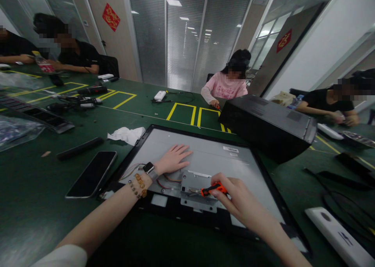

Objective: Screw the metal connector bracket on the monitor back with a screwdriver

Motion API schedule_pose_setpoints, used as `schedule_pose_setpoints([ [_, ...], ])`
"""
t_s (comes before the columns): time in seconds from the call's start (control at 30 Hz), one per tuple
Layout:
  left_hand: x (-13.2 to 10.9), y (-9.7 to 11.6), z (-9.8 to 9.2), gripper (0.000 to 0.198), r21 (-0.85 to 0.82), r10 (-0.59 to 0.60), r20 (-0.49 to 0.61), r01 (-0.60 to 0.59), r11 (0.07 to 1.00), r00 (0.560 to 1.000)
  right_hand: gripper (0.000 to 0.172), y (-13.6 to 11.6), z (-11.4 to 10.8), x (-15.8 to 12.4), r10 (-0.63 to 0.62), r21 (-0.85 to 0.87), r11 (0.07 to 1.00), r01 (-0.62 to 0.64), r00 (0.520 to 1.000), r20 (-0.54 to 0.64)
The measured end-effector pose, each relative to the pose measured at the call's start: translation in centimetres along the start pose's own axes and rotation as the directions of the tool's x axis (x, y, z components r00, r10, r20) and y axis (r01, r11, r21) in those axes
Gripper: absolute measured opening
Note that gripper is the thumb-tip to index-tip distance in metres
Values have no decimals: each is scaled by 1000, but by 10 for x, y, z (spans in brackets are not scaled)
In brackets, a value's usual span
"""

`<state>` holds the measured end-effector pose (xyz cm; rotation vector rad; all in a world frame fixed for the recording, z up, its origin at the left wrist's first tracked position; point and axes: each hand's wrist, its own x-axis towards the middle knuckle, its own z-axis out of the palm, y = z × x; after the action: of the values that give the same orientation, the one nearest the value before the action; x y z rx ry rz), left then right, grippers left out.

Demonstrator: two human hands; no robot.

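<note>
A flat panel (216, 157) with a black frame lies back side up on the green table. My left hand (173, 159) rests flat on its grey surface with the fingers spread, a watch and bead bracelets on the wrist. In my right hand (231, 191) is an orange and black screwdriver (215, 188), its shaft pointing left over a metal bracket (195, 179) near the panel's front edge. Whether the tip touches the bracket is too small to tell. Thin red and brown wires (164, 184) run left from the bracket.
A phone (92, 175) and a black strip (79, 148) lie left of the panel, with white tissue (126, 134) at its far left corner. A large black case (268, 122) stands behind right. A white device (340, 235) and cables lie right. Several people sit around the table.
</note>
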<state>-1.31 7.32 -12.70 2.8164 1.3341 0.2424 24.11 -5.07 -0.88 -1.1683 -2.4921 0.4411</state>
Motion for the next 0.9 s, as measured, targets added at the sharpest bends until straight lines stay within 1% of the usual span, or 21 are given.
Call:
schedule_pose_setpoints([
  [0.23, 1, -1, 2, 52, -12, 10, -14, -11, 1000, 1000, 9, -2, -4, -1, 54, 118, 991, -57, 998, 29],
  [0.37, 1, -1, 2, 52, -8, 14, -12, -14, 1000, 1000, 10, -3, -6, 0, 83, 146, 985, -89, 995, 50],
  [0.47, 0, -1, 2, 51, -1, 9, -19, -9, 1000, 1000, 10, -4, -7, -2, 73, 161, 984, -82, 996, 59],
  [0.57, 1, -1, 3, 52, 1, 3, -14, -3, 1000, 1000, 8, -5, -7, -2, 78, 153, 985, -84, 996, 49],
  [0.67, 1, -1, 3, 52, -1, 8, -11, -8, 1000, 1000, 11, -2, -4, -1, 99, 113, 988, -102, 995, 31],
  [0.77, 1, -1, 2, 51, 3, 8, -12, -7, 1000, 1000, 10, 1, -1, 1, 83, 68, 994, -83, 997, 5],
  [0.9, 1, 0, 1, 53, 9, 9, 4, -9, 1000, 1000, 5, 0, -1, 2, 63, 92, 994, -62, 998, -7],
])
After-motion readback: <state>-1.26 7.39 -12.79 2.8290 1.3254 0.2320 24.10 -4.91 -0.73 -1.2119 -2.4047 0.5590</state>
